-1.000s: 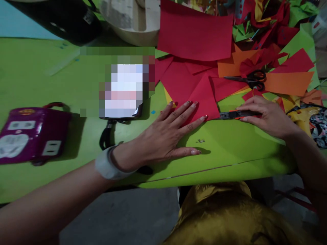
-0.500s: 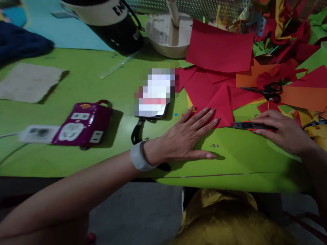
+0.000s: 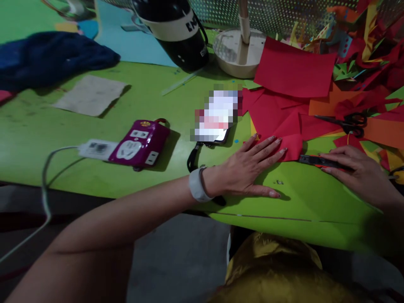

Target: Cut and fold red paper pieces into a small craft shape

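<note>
We see the left hand [image 3: 241, 173] splayed, likely steadying the red paper [image 3: 293, 142]. Beside the paper, the right hand [image 3: 362, 173] grips a cutter [image 3: 311, 160].

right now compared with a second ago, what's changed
The view has swung left, bringing in the blue cloth. The red paper under the left hand seems slightly more buckled. Nothing was taken or let go: that hand stays flat, the right hand keeps the cutter. Phone and scissors stayed put.
</note>
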### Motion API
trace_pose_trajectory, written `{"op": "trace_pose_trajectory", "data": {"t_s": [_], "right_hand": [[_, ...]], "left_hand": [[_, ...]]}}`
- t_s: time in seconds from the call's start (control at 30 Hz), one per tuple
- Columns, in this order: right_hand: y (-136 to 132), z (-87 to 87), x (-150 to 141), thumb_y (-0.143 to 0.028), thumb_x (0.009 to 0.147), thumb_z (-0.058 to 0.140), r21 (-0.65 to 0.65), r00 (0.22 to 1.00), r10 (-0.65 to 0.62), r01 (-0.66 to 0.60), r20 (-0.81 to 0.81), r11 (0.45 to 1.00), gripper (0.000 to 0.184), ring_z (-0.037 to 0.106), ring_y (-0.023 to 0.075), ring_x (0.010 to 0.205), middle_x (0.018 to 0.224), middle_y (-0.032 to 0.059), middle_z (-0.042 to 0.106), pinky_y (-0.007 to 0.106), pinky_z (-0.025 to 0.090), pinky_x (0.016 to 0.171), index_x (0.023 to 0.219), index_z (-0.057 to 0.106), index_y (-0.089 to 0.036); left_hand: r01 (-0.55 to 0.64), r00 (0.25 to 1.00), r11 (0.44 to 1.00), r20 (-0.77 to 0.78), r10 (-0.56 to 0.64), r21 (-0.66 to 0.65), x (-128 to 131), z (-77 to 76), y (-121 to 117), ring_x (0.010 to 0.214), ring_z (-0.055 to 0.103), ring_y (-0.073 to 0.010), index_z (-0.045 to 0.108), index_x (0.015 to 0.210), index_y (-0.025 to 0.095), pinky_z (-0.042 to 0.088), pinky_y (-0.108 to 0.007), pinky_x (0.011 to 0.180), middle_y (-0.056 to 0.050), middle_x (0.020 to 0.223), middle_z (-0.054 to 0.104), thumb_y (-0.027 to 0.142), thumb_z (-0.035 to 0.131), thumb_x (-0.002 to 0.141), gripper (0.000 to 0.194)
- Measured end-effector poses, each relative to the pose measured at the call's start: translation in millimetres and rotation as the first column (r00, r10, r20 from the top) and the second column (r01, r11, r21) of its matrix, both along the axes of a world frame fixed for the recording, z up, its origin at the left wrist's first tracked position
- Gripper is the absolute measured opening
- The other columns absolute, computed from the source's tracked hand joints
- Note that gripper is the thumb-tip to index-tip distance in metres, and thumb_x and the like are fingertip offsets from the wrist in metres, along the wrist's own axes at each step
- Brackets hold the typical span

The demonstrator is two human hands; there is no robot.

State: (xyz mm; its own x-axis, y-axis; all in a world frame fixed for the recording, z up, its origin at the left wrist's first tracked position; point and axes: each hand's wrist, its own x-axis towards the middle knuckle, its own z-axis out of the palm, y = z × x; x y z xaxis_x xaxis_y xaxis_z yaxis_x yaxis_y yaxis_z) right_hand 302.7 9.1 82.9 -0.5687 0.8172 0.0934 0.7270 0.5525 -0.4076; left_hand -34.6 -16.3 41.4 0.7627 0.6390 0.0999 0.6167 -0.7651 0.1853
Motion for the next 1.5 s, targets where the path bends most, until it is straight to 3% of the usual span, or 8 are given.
{"op": "trace_pose_trajectory", "data": {"t_s": [0.57,0.93,1.1,1.5], "right_hand": [[-3.2,-3.3,-5.1,-0.038,0.1,0.057,-0.017,0.999,-0.023,0.023,-0.023,1.0,0.033,0.071,0.0304,0.102,0.108,0.0089,0.073,0.047,0.062,0.087,0.123,0.079,-0.033],[-3.8,-9.2,-3.9,-0.039,0.106,0.052,0.079,0.997,0.081,-0.08,-0.01,0.994,0.036,0.071,0.0264,0.1,0.107,0.0106,0.073,0.042,0.062,0.084,0.126,0.077,-0.023],[-3.7,-12.9,-3.9,-0.042,0.107,0.051,0.086,0.993,0.118,-0.116,-0.012,0.99,0.035,0.071,0.0261,0.101,0.108,0.0088,0.073,0.042,0.062,0.084,0.128,0.076,-0.03],[-4.1,-13.8,-13.7,-0.035,0.105,0.055,0.121,0.992,0.127,-0.124,-0.02,0.985,0.032,0.069,0.0259,0.097,0.104,0.0109,0.073,0.042,0.06,0.08,0.127,0.076,-0.025]], "left_hand": [[0.007,1.0,1.0,0.005,-0.007,-0.009,0.7,0.3,1.1,0.165,0.014,-0.032,0.016,0.169,0.008,0.004,-0.052,0.134,-0.019,0.175,0.017,0.085,0.035,0.097,0.108],[0.018,1.0,1.0,0.025,-0.018,-0.015,-0.6,-3.6,1.0,0.165,0.013,-0.0316,0.016,0.168,0.006,0.001,-0.051,0.134,-0.02,0.175,0.019,0.086,0.029,0.097,0.108],[0.014,1.0,1.0,0.013,-0.013,-0.022,-0.2,-2.6,0.2,0.165,0.014,-0.0324,0.012,0.169,0.008,0.004,-0.053,0.134,-0.02,0.175,0.019,0.085,0.031,0.097,0.107],[0.029,0.998,1.0,0.057,-0.029,0.004,-2.7,-3.5,0.7,0.164,0.019,-0.0335,0.006,0.17,0.01,0.007,-0.053,0.133,-0.021,0.174,0.021,0.085,0.029,0.098,0.107]]}}
